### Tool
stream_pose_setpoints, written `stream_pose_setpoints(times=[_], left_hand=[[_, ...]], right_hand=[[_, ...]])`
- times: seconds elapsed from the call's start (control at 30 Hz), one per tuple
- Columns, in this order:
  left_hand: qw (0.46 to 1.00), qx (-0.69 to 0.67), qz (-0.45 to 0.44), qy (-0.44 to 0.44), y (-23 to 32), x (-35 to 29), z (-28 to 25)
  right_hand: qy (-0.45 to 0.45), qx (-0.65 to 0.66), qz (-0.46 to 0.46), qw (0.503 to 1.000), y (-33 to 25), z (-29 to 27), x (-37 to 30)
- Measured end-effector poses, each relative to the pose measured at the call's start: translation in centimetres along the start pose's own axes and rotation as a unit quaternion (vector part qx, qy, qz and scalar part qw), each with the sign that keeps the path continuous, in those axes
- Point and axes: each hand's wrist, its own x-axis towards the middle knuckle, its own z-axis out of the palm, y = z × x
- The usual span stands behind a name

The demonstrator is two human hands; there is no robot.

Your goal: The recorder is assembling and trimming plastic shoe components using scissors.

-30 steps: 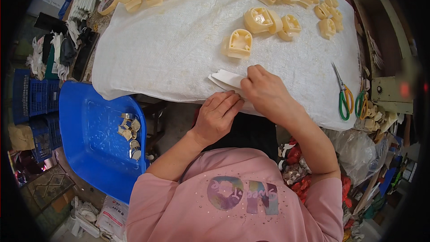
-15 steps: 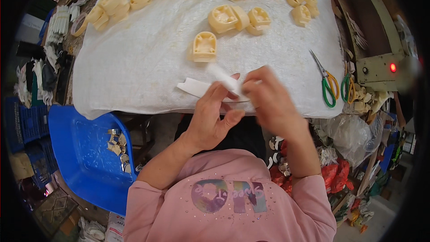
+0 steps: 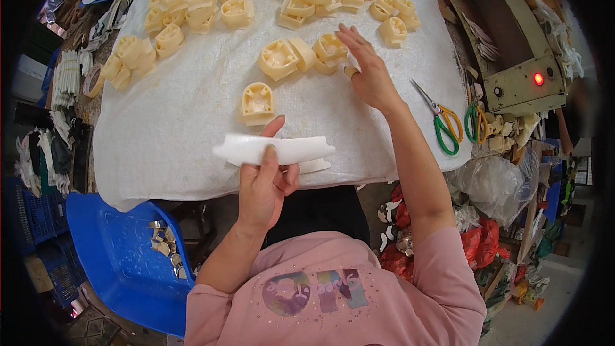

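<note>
White strip point(image 3: 295, 148), pinched in my left hand point(image 3: 261, 187) with the thumb on top and fingers beneath, lies crosswise over that hand, its end to the left of the thumb slightly blurred. A second strip point(image 3: 315, 166) shows just below it, on the near side, partly covered by my fingers; whether I grip that one too, I cannot tell. My right hand point(image 3: 371, 75) is held out ahead and to the right of the left one, fingers stretched, thumb apart, nothing seen in its grasp. Its fingertips are right beside a yellow block point(image 3: 329, 50); I cannot say whether they touch. As I judge it, I am early with this strip: it is in my grip, but joined to nothing. The lone block point(image 3: 258, 104) just beyond my left hand carries no white piece, nor do the pair point(image 3: 280, 59) to the left of my right hand or the groups farther off, so I see nothing put together there, and plenty of blocks remain lying about on the cloth point(image 3: 192, 99). Whether those have been worked on, I cannot tell. The scissors point(image 3: 438, 110) to the right of my right hand lie unused, and the tub point(image 3: 109, 263) left of my left hand holds a few shiny pieces point(image 3: 165, 243).
</note>
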Motion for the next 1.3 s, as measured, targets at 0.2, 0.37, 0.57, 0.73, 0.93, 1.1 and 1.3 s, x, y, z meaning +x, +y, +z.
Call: stream_pose_setpoints(times=[0.2,0.37,0.57,0.73,0.93,1.1,1.3], left_hand=[[0.998,-0.027,0.027,0.056,0.7,-0.2,0.9],[1.000,-0.016,0.020,0.019,0.7,-0.2,0.1],[0.995,0.065,0.007,0.077,0.2,-0.6,0.9],[0.989,0.096,0.072,0.081,-0.6,-1.0,1.9],[0.998,0.033,0.057,0.018,0.0,-1.9,3.6],[0.997,0.044,0.051,0.036,0.1,-2.4,3.7],[0.997,0.022,0.054,0.058,-0.3,-2.5,3.8]], right_hand=[[-0.089,0.135,0.059,0.985,1.6,0.3,0.7],[0.171,0.441,0.205,0.857,0.4,-1.5,-0.8],[0.124,0.419,0.140,0.888,-7.5,-4.6,-7.6],[0.117,0.431,0.057,0.893,-11.6,-5.0,-11.4],[0.125,0.379,-0.051,0.915,-12.9,-2.3,-12.5],[0.123,0.352,-0.087,0.924,-13.8,-2.3,-12.8],[0.122,0.351,-0.074,0.925,-13.8,-2.3,-12.8]])
